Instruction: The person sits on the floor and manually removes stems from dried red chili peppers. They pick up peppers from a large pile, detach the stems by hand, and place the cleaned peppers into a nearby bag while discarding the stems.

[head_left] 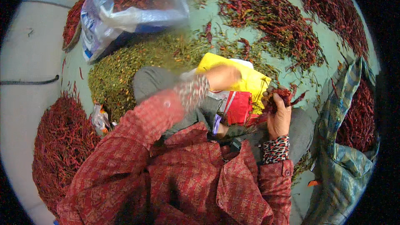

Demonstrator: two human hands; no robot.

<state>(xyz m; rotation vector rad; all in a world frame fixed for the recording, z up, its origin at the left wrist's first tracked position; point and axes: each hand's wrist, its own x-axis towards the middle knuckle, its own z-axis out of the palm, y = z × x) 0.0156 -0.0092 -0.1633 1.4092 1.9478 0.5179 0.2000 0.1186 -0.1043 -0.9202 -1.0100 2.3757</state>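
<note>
My right hand (280, 118) is closed around a bunch of dried red chillies (284, 96), held above my right knee. One chilli sticks out past the fingers. My left hand (225, 77), smeared by motion, hovers over a yellow plastic sheet (258, 81) across my lap; its fingers cannot be made out. A red-and-white piece of packaging (239, 107) lies against the yellow sheet, nearer to me.
Green stems (112, 66) are heaped at the left, below a white-and-blue plastic bag (96, 37) holding red bits. Loose chillies (275, 21) cover the floor ahead. More fill a plaid sack (350, 158) at right and a big heap (62, 141) at left.
</note>
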